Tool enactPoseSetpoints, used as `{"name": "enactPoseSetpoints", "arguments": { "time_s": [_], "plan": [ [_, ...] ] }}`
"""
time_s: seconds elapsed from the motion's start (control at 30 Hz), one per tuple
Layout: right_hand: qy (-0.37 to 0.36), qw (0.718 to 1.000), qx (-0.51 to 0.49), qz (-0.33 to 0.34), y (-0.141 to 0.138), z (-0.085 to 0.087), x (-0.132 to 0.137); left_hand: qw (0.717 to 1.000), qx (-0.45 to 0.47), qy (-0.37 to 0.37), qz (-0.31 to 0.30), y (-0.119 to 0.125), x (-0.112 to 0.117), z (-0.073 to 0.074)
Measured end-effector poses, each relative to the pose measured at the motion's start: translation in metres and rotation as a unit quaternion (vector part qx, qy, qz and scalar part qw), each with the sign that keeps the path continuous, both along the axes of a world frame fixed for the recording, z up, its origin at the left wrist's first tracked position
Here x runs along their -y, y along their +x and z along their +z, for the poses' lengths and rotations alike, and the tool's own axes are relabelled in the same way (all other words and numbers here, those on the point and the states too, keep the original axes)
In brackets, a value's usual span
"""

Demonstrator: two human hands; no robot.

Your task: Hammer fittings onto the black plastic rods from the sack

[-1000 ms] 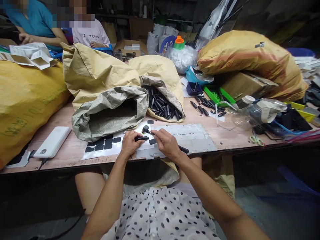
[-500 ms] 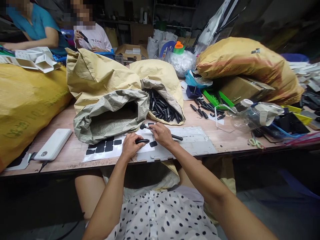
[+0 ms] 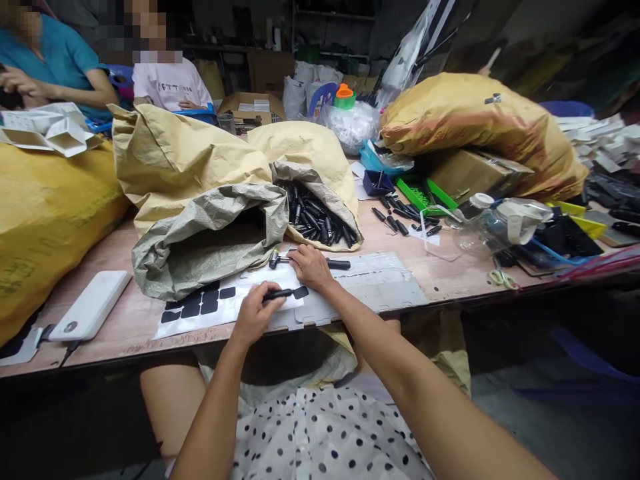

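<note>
My left hand [image 3: 256,312] is closed around a slim black cylindrical part [image 3: 280,294], held low over the white sheet [image 3: 235,313]. One dark rounded patch [image 3: 301,292] lies just beyond the part's tip. Several more black rounded patches [image 3: 210,300] sit in rows left of that hand. My right hand [image 3: 311,265] grips the middle of a small hammer [image 3: 340,265]; its head [image 3: 273,259] points left and its black handle sticks out to the right. Under the right forearm lies a flat grey board [image 3: 380,283]. The right hand's fingertips are partly hidden.
An open sack [image 3: 210,247] and a second sack [image 3: 353,220] full of black cylindrical parts stand behind my hands. A white power bank [image 3: 93,307] lies left. To the right are a green tray [image 3: 427,193], a clear bottle [image 3: 485,230] and scissors [image 3: 503,279]. Two people sit across the table.
The hammer has gone from slanted to nearly level, its head lower and my right hand still on it. My left hand has turned the black part so its tip points slightly upward, closer to the lone patch.
</note>
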State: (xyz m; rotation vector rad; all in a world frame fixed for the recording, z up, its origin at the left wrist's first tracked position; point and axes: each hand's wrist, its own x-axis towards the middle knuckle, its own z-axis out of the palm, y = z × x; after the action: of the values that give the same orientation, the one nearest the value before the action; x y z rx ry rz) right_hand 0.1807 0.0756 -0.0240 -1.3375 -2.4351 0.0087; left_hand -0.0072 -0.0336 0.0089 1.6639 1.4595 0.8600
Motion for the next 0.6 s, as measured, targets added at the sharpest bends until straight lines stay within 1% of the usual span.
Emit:
{"name": "enactPoseSetpoints", "arguments": {
  "time_s": [0.07,0.1,0.13,0.17,0.2,0.23,0.27,0.33,0.37,0.43,0.5,0.53,0.6],
  "plan": [
    [0.001,1.000,0.007,-0.003,-0.001,0.001,0.000,0.991,0.061,-0.078,-0.091,0.001,0.027,0.004],
    [0.000,1.000,0.010,-0.006,-0.001,0.001,0.000,0.978,0.076,-0.125,-0.146,0.002,0.039,0.002],
    [-0.001,1.000,0.013,-0.008,-0.001,0.001,0.001,0.962,0.077,-0.171,-0.196,0.003,0.050,-0.002],
    [-0.002,1.000,0.015,-0.010,-0.001,0.001,0.001,0.949,0.065,-0.209,-0.227,0.003,0.059,-0.010],
    [-0.002,1.000,0.015,-0.011,-0.001,0.001,0.001,0.941,0.038,-0.240,-0.235,0.004,0.065,-0.021],
    [-0.003,1.000,0.015,-0.012,-0.001,0.002,0.002,0.939,0.001,-0.266,-0.219,0.005,0.069,-0.034],
    [-0.003,1.000,0.015,-0.011,-0.001,0.002,0.002,0.938,-0.040,-0.290,-0.185,0.006,0.069,-0.048],
    [-0.006,1.000,0.017,-0.011,-0.002,0.003,0.002,0.933,-0.107,-0.330,-0.097,0.008,0.064,-0.075],
    [-0.008,1.000,0.019,-0.011,-0.002,0.003,0.002,0.929,-0.130,-0.341,-0.059,0.010,0.060,-0.086],
    [-0.011,1.000,0.024,-0.012,-0.003,0.004,0.002,0.926,-0.171,-0.335,-0.020,0.015,0.049,-0.101],
    [-0.010,1.000,0.026,-0.014,-0.003,0.004,0.002,0.923,-0.220,-0.316,-0.018,0.020,0.041,-0.105],
    [-0.009,1.000,0.026,-0.014,-0.003,0.004,0.003,0.916,-0.242,-0.319,-0.026,0.022,0.039,-0.103],
    [-0.006,1.000,0.026,-0.014,-0.003,0.004,0.003,0.900,-0.257,-0.346,-0.069,0.022,0.039,-0.090]
  ]
}}
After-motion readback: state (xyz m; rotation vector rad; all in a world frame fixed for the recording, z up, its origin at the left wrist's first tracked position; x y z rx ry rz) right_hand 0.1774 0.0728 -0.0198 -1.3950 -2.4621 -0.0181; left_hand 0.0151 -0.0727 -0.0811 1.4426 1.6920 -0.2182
